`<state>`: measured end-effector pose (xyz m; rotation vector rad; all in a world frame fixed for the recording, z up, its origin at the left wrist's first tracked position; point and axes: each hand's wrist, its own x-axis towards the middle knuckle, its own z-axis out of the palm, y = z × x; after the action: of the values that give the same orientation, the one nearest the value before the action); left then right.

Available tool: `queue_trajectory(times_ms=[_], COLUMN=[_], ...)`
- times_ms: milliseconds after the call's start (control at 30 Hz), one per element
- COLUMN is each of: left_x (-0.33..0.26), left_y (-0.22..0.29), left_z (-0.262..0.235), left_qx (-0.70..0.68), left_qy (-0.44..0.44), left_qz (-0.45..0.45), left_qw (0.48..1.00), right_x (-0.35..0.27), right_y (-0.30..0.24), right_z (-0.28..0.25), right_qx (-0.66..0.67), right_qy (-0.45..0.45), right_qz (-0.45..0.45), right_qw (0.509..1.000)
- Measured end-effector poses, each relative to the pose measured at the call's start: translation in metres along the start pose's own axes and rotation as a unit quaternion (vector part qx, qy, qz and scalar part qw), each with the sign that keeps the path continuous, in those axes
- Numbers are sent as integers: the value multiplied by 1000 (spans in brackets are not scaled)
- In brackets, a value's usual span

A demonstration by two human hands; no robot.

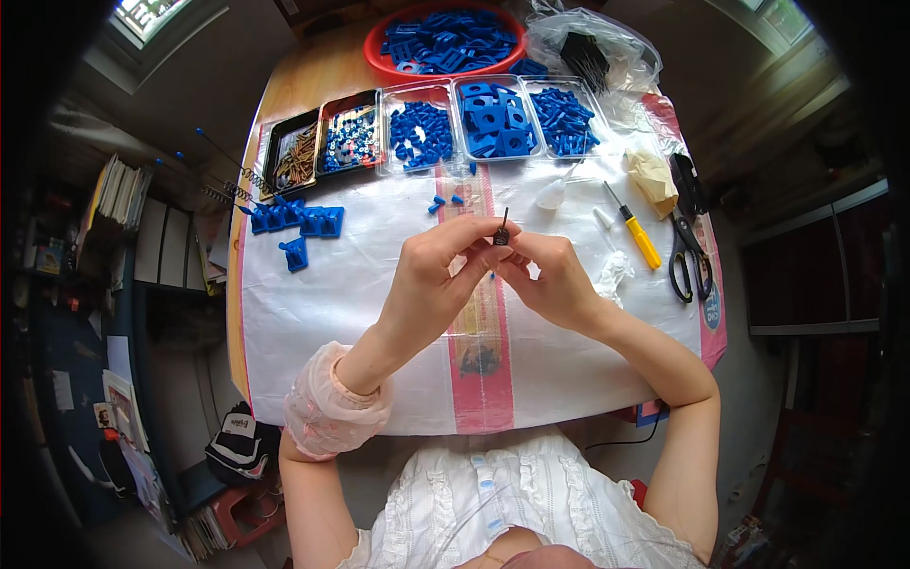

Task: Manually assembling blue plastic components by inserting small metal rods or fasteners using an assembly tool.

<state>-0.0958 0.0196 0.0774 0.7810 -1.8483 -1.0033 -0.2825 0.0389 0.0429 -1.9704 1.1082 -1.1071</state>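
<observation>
Above the middle of the table my left hand point(443, 254) and my right hand point(552, 275) meet, fingertips pinched together. Between them is a small dark coil spring point(501, 236) with a thin straight end pointing up. Its lower part is hidden by my fingers. A few small blue plastic pieces point(437, 205) lie just beyond my left hand. Farther left stand several blue bases point(320, 222), some with springs and thin blue-tipped rods rising from them. A single blue base point(295, 254) lies nearer to me.
Trays at the back hold brass-coloured screws point(298, 156), small nuts point(351, 138) and blue parts point(495, 121). Behind them are a red basin point(379, 63) and a plastic bag point(626, 43) with dark springs. On the right lie a yellow screwdriver point(642, 242), scissors point(684, 256) and crumpled tissue point(614, 275).
</observation>
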Motion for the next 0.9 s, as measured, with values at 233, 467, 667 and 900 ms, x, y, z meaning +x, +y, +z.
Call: queue_trajectory(times_ms=[233,467,667,900], left_x=[1,-1,-1,-3], left_y=[7,-3,-2,-4], left_z=[2,0,3,3], left_qx=[9,11,18,20], left_qy=[0,30,35,41], left_qz=[-7,10,19,25], left_qw=[1000,999,999,999], right_x=[-5,-41,-69,-74], right_y=[-16,-18,-3,11], right_z=[-65,-72,-45,-26], right_qx=[-49,-188,-281,-278], right_qy=[25,-75,-18,-18], right_qz=[87,32,25,-37], right_qw=[995,979,959,960])
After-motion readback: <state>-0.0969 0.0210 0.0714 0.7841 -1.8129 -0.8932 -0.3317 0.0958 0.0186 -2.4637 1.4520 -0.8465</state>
